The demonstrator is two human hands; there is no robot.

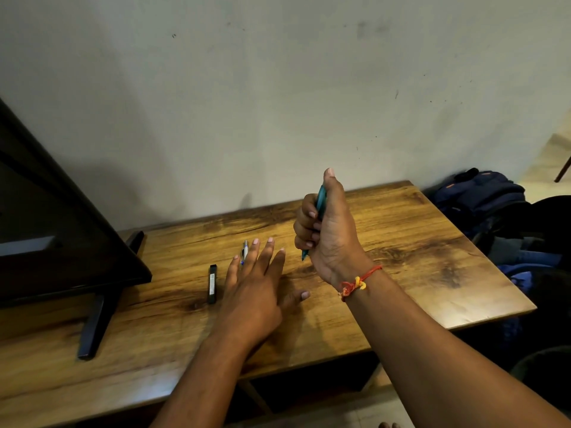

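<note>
From the head camera, the left hand point(256, 282) lies palm down low over the table point(417, 242), fingers straight and slightly spread, gripping nothing. A white pen point(245, 249) lies directly beneath those fingers, its tip end showing between the little and ring fingers. Its long axis runs from the table's near edge toward the far edge by the wall point(278, 88), roughly parallel to the fingers. Whether the fingers touch it cannot be told. This hand is plainly the nearer one, so curling the fingers down should be enough to take it. The right hand point(324, 230) is raised above the table's middle, closed in a fist round a teal pen point(320, 200) held almost upright, thumb on top and point downward. A black bar point(212, 284) lies just left of the left hand, lined up the same way. A dark screen point(46, 227) stands toward the left end, and a backpack point(482, 193) sits beyond the right edge.
</note>
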